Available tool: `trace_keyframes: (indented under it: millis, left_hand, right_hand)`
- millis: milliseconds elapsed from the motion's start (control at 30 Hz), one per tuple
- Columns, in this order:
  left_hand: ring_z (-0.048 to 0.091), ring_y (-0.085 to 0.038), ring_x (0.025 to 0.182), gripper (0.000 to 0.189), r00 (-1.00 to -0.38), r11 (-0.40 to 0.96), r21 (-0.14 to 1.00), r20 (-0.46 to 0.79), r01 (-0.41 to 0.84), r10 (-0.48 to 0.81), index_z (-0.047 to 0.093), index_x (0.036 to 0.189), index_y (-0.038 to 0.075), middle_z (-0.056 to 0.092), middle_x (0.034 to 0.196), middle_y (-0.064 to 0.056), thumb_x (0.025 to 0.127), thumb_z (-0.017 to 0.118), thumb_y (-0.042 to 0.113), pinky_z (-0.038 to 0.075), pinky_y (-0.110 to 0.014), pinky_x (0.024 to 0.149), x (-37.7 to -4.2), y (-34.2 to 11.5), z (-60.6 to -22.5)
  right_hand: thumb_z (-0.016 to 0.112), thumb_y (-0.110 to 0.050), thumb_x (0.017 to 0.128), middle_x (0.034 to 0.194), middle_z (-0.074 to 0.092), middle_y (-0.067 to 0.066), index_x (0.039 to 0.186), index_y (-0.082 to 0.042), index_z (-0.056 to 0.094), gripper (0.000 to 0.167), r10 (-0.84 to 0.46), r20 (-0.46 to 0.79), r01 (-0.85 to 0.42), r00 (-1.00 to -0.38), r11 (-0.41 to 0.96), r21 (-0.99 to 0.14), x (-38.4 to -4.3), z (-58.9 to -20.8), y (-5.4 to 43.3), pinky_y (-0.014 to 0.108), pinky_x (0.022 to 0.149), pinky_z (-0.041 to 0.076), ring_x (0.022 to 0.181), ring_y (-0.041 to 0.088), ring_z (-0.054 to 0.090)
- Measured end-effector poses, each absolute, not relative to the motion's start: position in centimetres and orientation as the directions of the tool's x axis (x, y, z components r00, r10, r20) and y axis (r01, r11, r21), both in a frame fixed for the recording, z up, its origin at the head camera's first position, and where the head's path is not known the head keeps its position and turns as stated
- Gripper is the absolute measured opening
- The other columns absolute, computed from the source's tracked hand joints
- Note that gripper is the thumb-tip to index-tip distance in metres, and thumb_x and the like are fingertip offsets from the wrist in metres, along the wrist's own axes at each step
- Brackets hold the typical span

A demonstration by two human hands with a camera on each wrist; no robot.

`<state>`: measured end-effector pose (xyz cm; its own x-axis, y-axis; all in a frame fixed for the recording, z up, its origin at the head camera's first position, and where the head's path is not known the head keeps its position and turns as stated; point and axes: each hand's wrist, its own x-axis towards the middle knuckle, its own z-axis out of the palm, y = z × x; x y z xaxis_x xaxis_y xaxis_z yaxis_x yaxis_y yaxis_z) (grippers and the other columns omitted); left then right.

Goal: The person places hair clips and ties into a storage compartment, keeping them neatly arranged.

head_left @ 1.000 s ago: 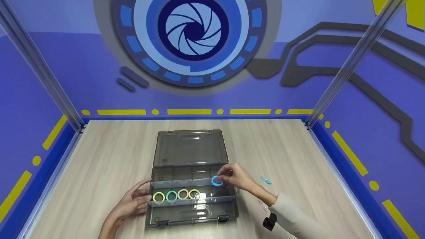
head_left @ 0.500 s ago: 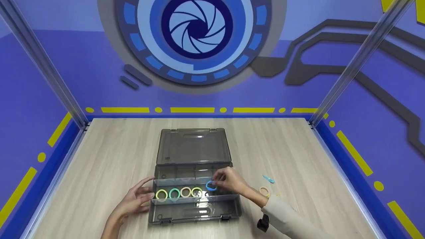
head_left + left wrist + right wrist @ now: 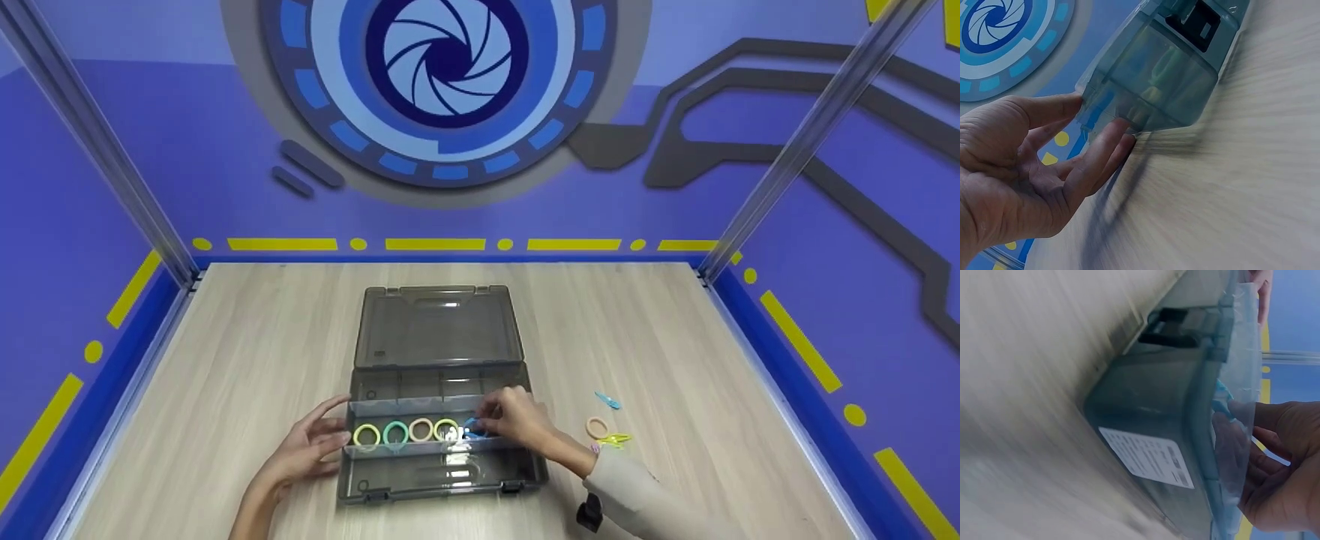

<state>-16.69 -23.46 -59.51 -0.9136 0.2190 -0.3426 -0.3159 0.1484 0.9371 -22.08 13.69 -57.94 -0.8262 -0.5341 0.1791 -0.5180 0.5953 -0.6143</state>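
Note:
A smoky clear organizer box [image 3: 442, 491] lies with its lid [image 3: 439, 326] folded back. My right hand [image 3: 517, 420] reaches into its middle compartment and pinches a blue hair tie [image 3: 470, 430], largely covered by the fingers in the head view. To its left in that compartment stand a yellow hair tie [image 3: 355, 436], a green one, a beige one and another yellow one in a row. My left hand [image 3: 307, 448] touches the box's left end with extended fingers; the left wrist view shows its fingertips [image 3: 1117, 126] against the wall.
On the table right of the box lie a blue hair clip [image 3: 608, 400], a beige hair tie [image 3: 597, 418], a yellow clip [image 3: 616, 439] and a small pink thing [image 3: 595, 448] beside my right sleeve [image 3: 637, 487]. Patterned blue walls stand around the table.
My right hand has carried the blue hair tie left and down into the middle compartment, beside the row. The beige hair tie and yellow clip have come out from behind my forearm. My left hand stays.

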Motion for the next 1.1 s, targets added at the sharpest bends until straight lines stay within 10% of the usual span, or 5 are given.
trace_keyframes:
  millis: [1100]
  left_hand:
    - [0.062,-0.023,0.106,0.071,-0.915,0.145,0.932,-0.356,-0.333,0.188,0.031,0.160,0.014,0.048,0.143,-0.028,0.099,0.067,0.018,0.060,-0.039,0.078,-16.5,-23.1,-59.5]
  right_hand:
    - [0.073,0.002,0.088,0.090,0.078,0.012,0.099,0.001,0.078,0.011,-0.443,0.169,-0.445,-0.881,0.651,-0.615,-22.1,-55.0,17.8,0.024,0.062,0.058,0.073,0.021,0.073]
